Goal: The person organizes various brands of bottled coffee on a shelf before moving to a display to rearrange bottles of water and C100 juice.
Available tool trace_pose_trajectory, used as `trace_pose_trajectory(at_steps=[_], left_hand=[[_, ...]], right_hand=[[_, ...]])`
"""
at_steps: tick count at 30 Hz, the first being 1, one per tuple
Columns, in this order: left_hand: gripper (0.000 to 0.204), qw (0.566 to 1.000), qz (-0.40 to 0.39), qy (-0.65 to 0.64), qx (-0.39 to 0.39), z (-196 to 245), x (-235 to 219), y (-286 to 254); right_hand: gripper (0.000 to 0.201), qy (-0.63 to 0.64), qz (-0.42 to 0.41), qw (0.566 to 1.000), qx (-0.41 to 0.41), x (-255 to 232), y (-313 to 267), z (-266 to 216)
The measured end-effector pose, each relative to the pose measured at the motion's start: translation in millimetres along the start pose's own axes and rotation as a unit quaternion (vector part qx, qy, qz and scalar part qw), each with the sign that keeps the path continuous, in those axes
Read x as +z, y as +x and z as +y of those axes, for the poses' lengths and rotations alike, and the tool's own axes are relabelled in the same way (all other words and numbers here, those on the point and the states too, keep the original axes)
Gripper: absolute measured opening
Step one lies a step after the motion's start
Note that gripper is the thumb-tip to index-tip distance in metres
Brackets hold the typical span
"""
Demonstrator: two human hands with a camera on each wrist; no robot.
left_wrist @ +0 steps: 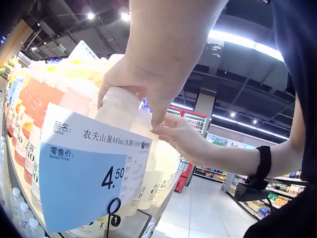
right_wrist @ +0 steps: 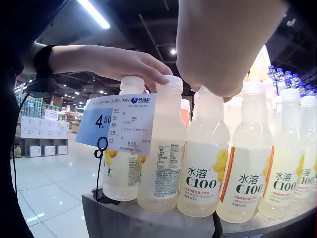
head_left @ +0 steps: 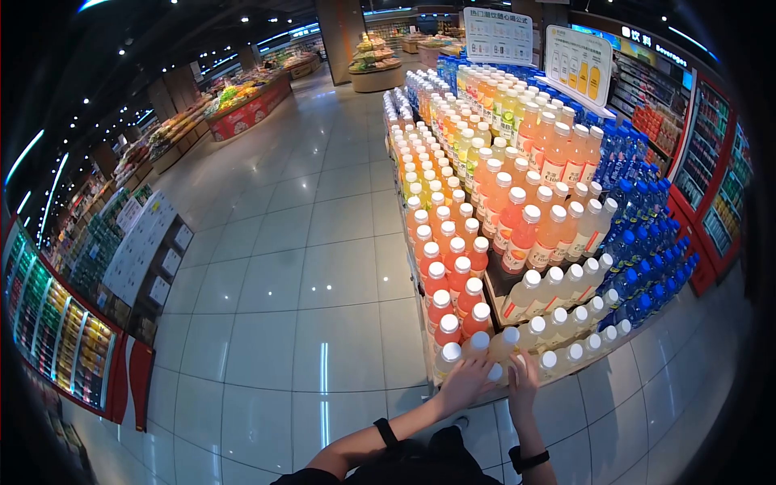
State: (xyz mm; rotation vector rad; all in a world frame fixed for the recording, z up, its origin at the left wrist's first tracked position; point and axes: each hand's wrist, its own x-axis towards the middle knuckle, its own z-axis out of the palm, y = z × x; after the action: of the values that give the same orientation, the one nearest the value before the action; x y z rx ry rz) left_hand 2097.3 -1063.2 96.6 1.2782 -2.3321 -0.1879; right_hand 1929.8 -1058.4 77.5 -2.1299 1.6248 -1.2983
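Pale, cloudy juice bottles with white caps stand in a row along the display's front edge; a near one shows its back label. My left hand grips a bottle top at the near corner. In the left wrist view its fingers curl around the white-capped neck. Right beside it, my right hand holds the top of a neighbouring C100 bottle, whose cap is hidden under the fingers. Both bottles stand upright among the others.
A price tag on a wire clip stands before the corner bottles. Red bottles rise behind on the left, with blue-capped bottles to the right. Tiled floor and a drinks cooler lie to the left.
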Motion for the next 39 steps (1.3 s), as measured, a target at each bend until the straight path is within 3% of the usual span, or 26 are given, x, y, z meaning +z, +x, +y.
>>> trace_pose_trajectory(at_steps=[8, 25, 34, 37, 39], left_hand=[[0.048, 0.998, -0.002, -0.034, -0.047, 6, -2, 7], [0.042, 1.0, 0.007, -0.01, -0.029, 11, -9, 9], [0.042, 1.0, 0.007, 0.012, -0.009, 8, -8, 8], [0.044, 1.0, 0.0, 0.002, -0.008, 9, -6, 7], [0.045, 1.0, -0.006, -0.014, -0.005, 6, -8, 6]], right_hand=[[0.03, 0.012, -0.004, 1.0, -0.014, 0, -1, 14], [0.025, 0.094, 0.015, 0.994, -0.058, 10, -4, 35], [0.036, 0.064, 0.021, 0.996, -0.057, 7, -2, 25], [0.037, 0.04, -0.026, 0.999, -0.02, -5, -2, 14], [0.038, 0.018, 0.005, 1.0, -0.025, -14, -6, 4]])
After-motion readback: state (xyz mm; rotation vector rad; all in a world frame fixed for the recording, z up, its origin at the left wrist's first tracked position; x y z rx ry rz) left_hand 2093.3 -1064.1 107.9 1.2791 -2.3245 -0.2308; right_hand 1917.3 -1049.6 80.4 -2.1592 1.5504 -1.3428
